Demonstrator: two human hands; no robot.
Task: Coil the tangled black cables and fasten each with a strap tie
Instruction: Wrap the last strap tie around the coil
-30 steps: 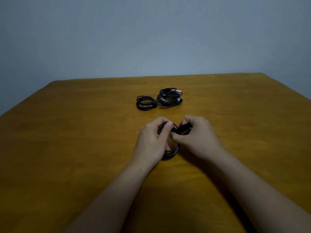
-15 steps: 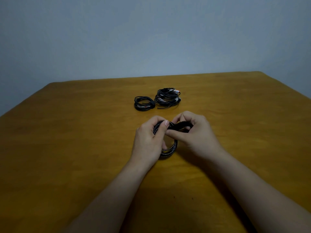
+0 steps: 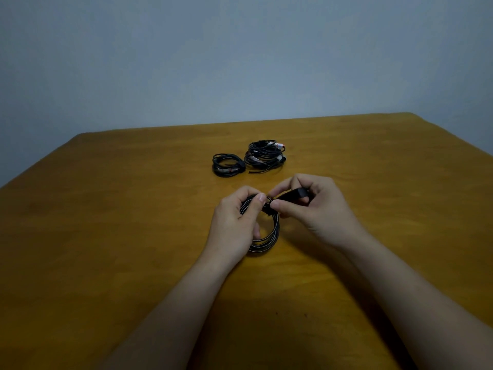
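Black thin cable wound into a round coil [image 3: 272, 237], held upright-tilted over the middle of the table; whether its lower arc rests on the wood cannot be told.

Left hand [image 3: 234, 222]: fingers curled round the coil's left side, thumb pressed over the top strands.

Right hand [image 3: 318, 206]: thumb and forefinger pinch a flat black strap tie [image 3: 294, 195] at the coil's upper right edge. The strap's free end runs rightward under the curled fingers. Whether it passes fully round the strands is hidden.

The hands are close together, thumb tips nearly meeting above the coil.

Beyond the hands, toward the far edge:
- a small flat coil of black cable [image 3: 228, 165], lying flat, with a dark band across its right side;
- just beside it on the right, a larger heap of black cables with pale, red-tipped plugs [image 3: 265, 156], one loose end sticking out at its near side.

Table [image 3: 106, 209]: orange-brown wood with visible grain and rounded far corners.

Room: a plain grey-blue wall [image 3: 240, 49] behind the table, in dim light.
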